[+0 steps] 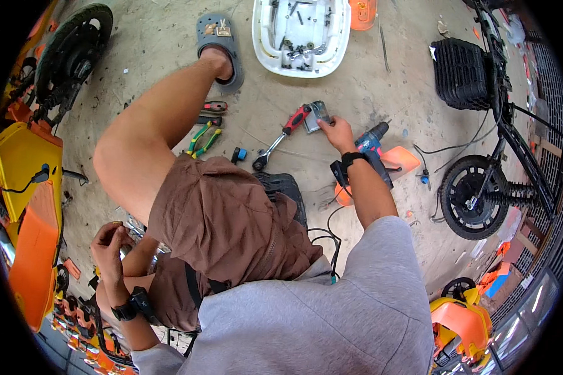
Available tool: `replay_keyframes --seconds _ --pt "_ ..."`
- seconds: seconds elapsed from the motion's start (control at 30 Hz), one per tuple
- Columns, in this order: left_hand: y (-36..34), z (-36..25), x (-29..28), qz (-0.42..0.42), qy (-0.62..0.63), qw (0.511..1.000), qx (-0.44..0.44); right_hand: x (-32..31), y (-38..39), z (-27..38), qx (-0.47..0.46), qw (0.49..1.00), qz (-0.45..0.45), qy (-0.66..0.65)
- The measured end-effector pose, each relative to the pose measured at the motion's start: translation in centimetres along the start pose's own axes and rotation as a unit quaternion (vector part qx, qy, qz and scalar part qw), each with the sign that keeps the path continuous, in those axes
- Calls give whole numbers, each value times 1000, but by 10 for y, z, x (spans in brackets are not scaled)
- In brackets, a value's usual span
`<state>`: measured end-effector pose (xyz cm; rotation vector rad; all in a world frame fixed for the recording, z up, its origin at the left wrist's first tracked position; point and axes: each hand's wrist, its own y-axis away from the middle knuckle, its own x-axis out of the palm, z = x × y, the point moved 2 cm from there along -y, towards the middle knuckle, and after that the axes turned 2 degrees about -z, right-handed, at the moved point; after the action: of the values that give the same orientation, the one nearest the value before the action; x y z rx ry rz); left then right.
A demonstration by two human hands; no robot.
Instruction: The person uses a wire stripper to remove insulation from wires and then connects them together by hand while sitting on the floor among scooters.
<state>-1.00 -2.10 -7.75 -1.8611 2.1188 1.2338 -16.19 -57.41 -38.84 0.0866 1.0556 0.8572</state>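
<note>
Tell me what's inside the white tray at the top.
The white tray holds loose small metal parts, likely screws and brackets, scattered over its floor. Its upper end runs past the picture's edge, so anything lying there cannot be seen.

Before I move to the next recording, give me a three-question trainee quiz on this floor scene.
1. True or false: the right hand touches a small grey metal part.
2. What lies just left of that part? A) red-handled ratchet B) hammer C) paintbrush
3. Fill in: the white tray of loose screws sits beside the grey ____.

Key: 1 true; 2 A; 3 sandal.
</note>
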Motion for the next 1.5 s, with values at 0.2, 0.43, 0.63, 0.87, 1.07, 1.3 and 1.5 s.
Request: replay_keyframes --seconds 0.2,0.43,0.63,0.87,1.07,1.3,1.5 --pt "1 13 1 0 28 1000 -4 18 -34 -20 88 984 -100 -119" --pt "0 20 3 7 55 998 -27 15 23 71 -240 940 -237 61" --pt "-6 18 2 -4 92 995 -27 53 28 85 -377 867 29 326" --pt "5 -14 -11 -21 203 979 25 79 25 88 -329 859 114 374" --pt "17 -59 -31 -30 278 960 4 95 35 98 -414 778 171 440" --pt "17 -51 -39 26 401 913 64 115 -23 19 -430 797 120 406" --pt "35 -52 -50 18 439 888 135 61 35 98 -323 924 90 186"
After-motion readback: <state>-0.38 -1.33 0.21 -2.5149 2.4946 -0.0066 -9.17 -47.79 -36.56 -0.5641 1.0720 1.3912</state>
